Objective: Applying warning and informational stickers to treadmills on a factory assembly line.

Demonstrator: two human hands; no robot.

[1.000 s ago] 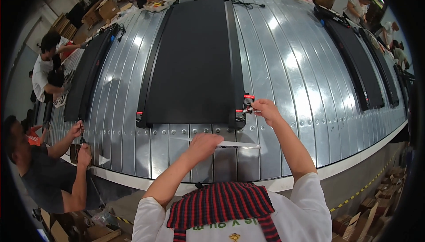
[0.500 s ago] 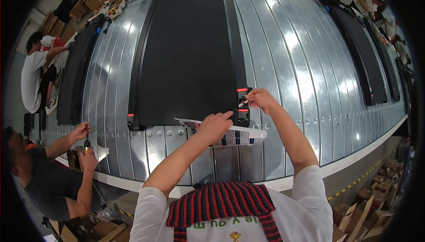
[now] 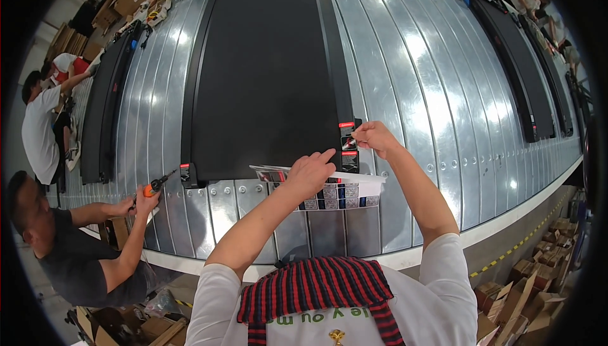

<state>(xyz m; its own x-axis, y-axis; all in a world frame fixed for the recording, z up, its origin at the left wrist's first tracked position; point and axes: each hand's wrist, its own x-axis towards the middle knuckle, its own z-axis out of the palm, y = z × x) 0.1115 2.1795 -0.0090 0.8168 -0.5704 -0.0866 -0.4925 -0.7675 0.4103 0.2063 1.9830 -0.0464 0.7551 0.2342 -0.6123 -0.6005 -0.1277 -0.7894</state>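
Observation:
A long black treadmill deck (image 3: 266, 80) lies before me, its near end toward my body. My left hand (image 3: 310, 174) is closed over a bundle of printed label sheets (image 3: 351, 199) at that end, fingertips reaching toward the right corner. On the right side rail sit a red-topped warning label (image 3: 346, 129) and, just below it, a second red-topped label (image 3: 349, 161). At the upper label's right edge, my right hand (image 3: 376, 138) pinches with thumb and forefinger; the fingers partly cover what is between them. Another similar label (image 3: 185, 172) is on the deck's near left corner.
To my left a co-worker's hand (image 3: 147, 199) holds an orange power screwdriver (image 3: 152, 189), its bit pointing at the deck's left corner. More treadmill decks lie on the ribbed metal table (image 3: 411, 105) at left (image 3: 107, 105) and right (image 3: 506, 61). Cardboard boxes (image 3: 525, 283) stand lower right.
The co-worker's screwdriver has swung from upright to slanting toward the deck's left corner. My hands stay almost in place, the right one still at the upper label; the label sheets have shifted slightly.

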